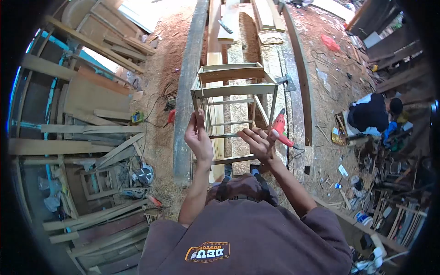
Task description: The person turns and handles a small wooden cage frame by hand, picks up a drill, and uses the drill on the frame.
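Brown cloth of the wearer's shirt (247,238) lies nearest, its orange-edged patch (207,252) reading "DEUS" over smaller, partly legible letters. The left hand (200,141) has its fingers straight and close together at the left upright of an open, box-shaped pale wooden frame (233,90) on the plank-topped bench (187,105). The right hand (260,145) has bent, slightly parted fingers at the frame's right side; I can't tell whether it grips. Crowding that side is a red corded power drill (280,130). Just past it sits a dark-headed hatchet (288,83). Farther up, a dark curved tool (225,27) lies on pale boards (229,13). Well off right, a person in dark clothing (370,112) bends low.
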A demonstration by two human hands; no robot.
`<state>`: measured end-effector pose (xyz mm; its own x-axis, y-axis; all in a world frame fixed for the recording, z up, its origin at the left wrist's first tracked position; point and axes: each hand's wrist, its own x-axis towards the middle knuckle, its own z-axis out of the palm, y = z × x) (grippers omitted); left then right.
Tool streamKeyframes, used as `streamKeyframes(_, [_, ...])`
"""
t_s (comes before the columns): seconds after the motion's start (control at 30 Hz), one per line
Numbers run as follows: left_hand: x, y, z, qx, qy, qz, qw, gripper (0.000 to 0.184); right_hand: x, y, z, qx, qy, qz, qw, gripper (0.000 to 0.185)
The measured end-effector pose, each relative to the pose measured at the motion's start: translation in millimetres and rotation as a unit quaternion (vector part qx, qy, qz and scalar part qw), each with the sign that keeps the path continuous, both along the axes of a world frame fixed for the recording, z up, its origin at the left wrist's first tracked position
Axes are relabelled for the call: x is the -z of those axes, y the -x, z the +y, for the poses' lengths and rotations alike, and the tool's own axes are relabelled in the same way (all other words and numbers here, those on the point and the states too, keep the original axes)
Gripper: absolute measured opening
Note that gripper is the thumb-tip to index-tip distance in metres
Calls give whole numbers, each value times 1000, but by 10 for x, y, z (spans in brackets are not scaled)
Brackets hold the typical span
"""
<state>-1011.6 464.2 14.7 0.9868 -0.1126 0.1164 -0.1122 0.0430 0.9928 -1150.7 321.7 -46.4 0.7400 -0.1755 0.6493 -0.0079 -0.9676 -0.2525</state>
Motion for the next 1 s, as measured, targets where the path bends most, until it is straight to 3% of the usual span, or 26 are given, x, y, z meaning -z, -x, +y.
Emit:
streamKeyframes(0.1, [-60, 127, -100, -33, -17, -18, 999, 37, -95, -7, -148, -47, -118, 55, 990, 20])
streamKeyframes(0.17, [19, 202, -75, -42, -45, -5, 998, 37, -328, -7, -205, 8, -184, 0, 983, 23])
streamKeyframes(0.2, [73, 223, -74, -46, -56, 1, 997, 37, -378, -20, -260, 35, -213, -27, 976, 25])
streamKeyframes(0.23, [117, 250, -59, -53, -74, -12, 996, 36, -317, -38, -352, 81, -235, -70, 966, 42])
streamKeyframes(0.27, [230, 256, -29, -50, -58, -26, 997, 35, -274, -68, -431, 100, -357, -86, 925, 54])
streamKeyframes(0.33, [449, 260, 38, -41, -26, -53, 997, 33, -653, -281, -522, 102, -592, -128, 789, 60])
streamKeyframes(0.4, [443, 236, 47, -18, 7, -89, 996, 29, -617, -427, -740, 47, -730, -91, 676, 55])
streamKeyframes(0.43, [473, 202, 87, -11, 0, -111, 994, 29, -571, -495, -818, 40, -745, -34, 665, 47])
streamKeyframes(0.53, [577, 64, 159, 1, -22, -128, 992, 28, -626, -662, -787, 96, -747, 25, 658, 43])
streamKeyframes(0.57, [596, 4, 188, 2, -41, -140, 989, 29, -592, -686, -779, 78, -757, 25, 649, 35])
streamKeyframes(0.63, [730, -80, 299, 11, -86, -157, 984, 28, -325, -750, -722, 44, -742, -1, 669, 36])
streamKeyframes(0.73, [1176, -51, 543, 9, -127, 2, 992, 35, 135, -802, -594, -13, -732, -13, 681, 39])
streamKeyframes(0.8, [1498, -19, 706, 4, -203, -4, 979, 25, 386, -795, -442, -42, -750, -32, 659, 41])
streamKeyframes(0.87, [1635, 57, 862, 35, -295, 60, 953, 21, 618, -770, -324, -45, -708, -6, 705, 43])
streamKeyframes(0.93, [2233, 66, 1051, 30, -352, -41, 935, 15, 927, -757, -248, -33, -685, 2, 727, 43])
streamKeyframes(1.0, [2355, 140, 1182, 34, -426, -149, 892, 14, 1053, -736, -188, -34, -672, 13, 740, 44])
